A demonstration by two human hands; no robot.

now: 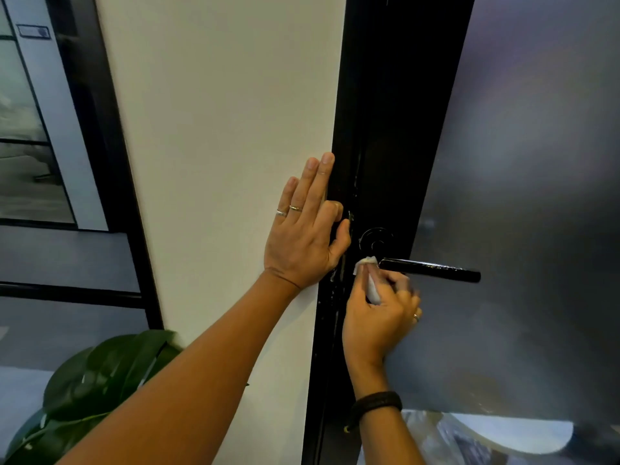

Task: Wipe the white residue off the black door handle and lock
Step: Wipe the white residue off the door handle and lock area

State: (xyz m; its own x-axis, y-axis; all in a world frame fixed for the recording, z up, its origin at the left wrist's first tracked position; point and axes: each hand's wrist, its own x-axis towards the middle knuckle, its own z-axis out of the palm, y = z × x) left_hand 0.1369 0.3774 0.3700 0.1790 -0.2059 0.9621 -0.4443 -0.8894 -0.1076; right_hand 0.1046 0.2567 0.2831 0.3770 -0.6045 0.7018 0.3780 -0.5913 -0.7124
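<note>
A black lever door handle [432,270] juts right from a round black rose [375,241] on the black door frame [396,129]; both carry thin white streaks. My right hand [379,317] pinches a small white wipe [367,263] and holds its tip against the handle's inner end, just below the rose. My left hand [307,229] lies flat with straight fingers on the white wall [218,129] at the frame's edge, its thumb reaching onto the black frame. White specks dot the frame edge below that hand.
Frosted grey glass [536,196] fills the door right of the handle. A dark green plant leaf [100,380] sits at the lower left. Black-framed glass panels [33,146] stand at the far left.
</note>
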